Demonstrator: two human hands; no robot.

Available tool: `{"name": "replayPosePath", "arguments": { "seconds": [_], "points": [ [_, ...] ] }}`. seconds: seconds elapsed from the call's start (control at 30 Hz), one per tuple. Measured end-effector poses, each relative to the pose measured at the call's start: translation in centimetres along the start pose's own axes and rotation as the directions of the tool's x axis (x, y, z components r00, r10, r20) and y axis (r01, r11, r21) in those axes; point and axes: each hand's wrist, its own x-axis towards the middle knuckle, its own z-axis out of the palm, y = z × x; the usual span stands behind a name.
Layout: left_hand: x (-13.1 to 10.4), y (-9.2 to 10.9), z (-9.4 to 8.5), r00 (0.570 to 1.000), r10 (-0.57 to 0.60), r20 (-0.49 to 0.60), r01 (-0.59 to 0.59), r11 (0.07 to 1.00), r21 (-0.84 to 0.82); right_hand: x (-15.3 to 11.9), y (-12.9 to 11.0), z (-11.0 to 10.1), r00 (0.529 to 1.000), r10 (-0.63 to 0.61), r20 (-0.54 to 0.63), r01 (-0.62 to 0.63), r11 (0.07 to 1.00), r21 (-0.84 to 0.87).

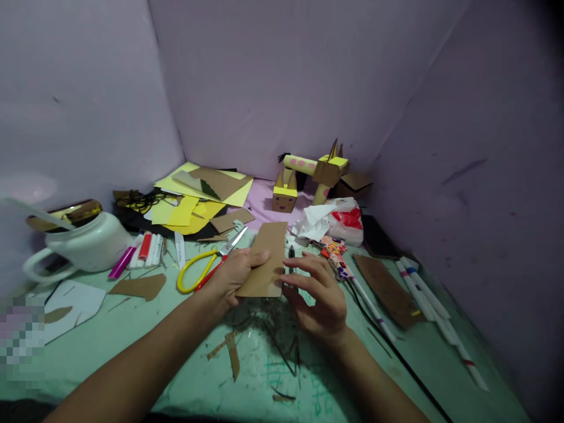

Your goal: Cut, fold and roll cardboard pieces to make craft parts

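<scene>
My left hand [240,270] grips a flat rectangular piece of brown cardboard [269,258], thumb on top and fingers behind it. Beside its right edge is my right hand [319,288], fingers apart and slightly curled. Its fingertips are at the edge; I cannot tell if they touch. Between the cardboard and these fingers a dark, pen-like object [291,252] shows in part, the rest hidden. Scissors [194,273] with yellow and red handles lie just left of my left hand, blades partly open.
A white teapot-like pot [88,244] and markers [144,249] stand left. Yellow and black paper sheets [238,182] lie behind. Cardboard animal figures [285,200] stand at the back wall. A plastic pack [348,220], a cardboard strip [388,291] and white sticks [440,317] are right.
</scene>
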Motion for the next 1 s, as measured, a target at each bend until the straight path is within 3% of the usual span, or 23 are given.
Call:
{"name": "replayPosePath", "arguments": {
  "seconds": [0.07,0.1,0.17,0.23,0.3,0.4,0.5,0.63,1.0],
  "points": [
    [0.0,0.0,0.0,1.000,0.002,-0.011,-0.002,1.000,0.010,-0.1,-0.2,0.2,0.993,0.107,-0.051,-0.102,0.991,0.086],
    [0.0,0.0,0.0,1.000,0.008,-0.017,-0.008,1.000,0.017,-0.1,-0.2,0.2,0.973,0.223,-0.067,-0.209,0.964,0.163],
    [-0.1,0.0,0.0,0.999,0.033,-0.025,-0.032,0.999,0.035,-0.2,-0.2,0.2,0.857,0.514,-0.024,-0.478,0.812,0.335],
    [-0.2,-0.1,0.0,0.997,0.073,-0.026,-0.072,0.996,0.056,-0.2,-0.1,0.2,0.687,0.718,0.114,-0.685,0.587,0.431],
    [-0.4,-0.1,0.1,0.992,0.120,-0.029,-0.117,0.990,0.082,-0.3,0.0,0.4,0.572,0.770,0.282,-0.788,0.422,0.448],
    [-0.5,-0.1,0.3,0.982,0.181,-0.050,-0.173,0.976,0.130,-0.5,-0.1,0.8,0.441,0.723,0.532,-0.877,0.224,0.424],
    [-0.5,-0.1,0.2,0.971,0.230,-0.066,-0.215,0.959,0.186,-0.5,-0.6,1.1,0.326,0.657,0.680,-0.923,0.065,0.380],
    [-0.3,-0.2,0.0,0.962,0.267,-0.056,-0.248,0.940,0.233,-0.4,-1.1,1.1,0.277,0.642,0.715,-0.932,-0.003,0.363],
    [-0.3,-0.5,-0.1,0.963,0.266,-0.038,-0.246,0.930,0.271,-0.6,-0.8,0.9,0.305,0.655,0.691,-0.926,0.036,0.375]
  ]
}}
